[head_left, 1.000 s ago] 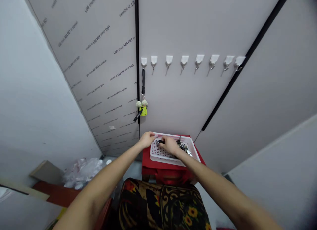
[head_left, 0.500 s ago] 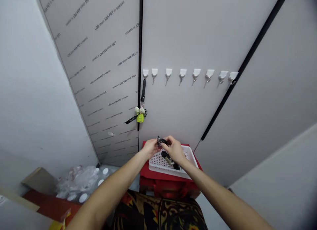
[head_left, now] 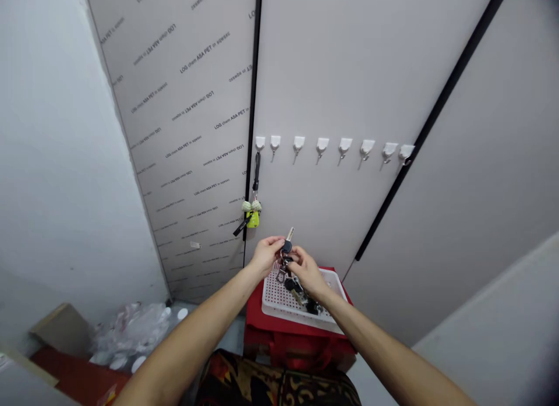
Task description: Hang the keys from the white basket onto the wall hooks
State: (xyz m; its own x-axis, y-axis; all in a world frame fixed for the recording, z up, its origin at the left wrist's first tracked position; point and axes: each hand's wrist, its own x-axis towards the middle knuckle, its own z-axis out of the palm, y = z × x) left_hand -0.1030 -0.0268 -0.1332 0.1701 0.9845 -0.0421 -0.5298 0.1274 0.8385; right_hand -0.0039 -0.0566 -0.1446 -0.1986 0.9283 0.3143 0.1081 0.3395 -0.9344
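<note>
The fingers [head_left: 274, 243] of the left hand [head_left: 263, 256] and right hand [head_left: 305, 268] are pinched together on one black-headed metal key bunch [head_left: 286, 250], held in the air just above the white perforated plastic basket [head_left: 279, 292] on the red stool [head_left: 257, 321]. It looks light, hard and jangly, best gripped by a key's black head or the ring. Further off, at twelve o'clock, eight white wall hooks [head_left: 322, 145] line the grey panel; one carries a yellow-green charm on a black strap [head_left: 253, 211].
</note>
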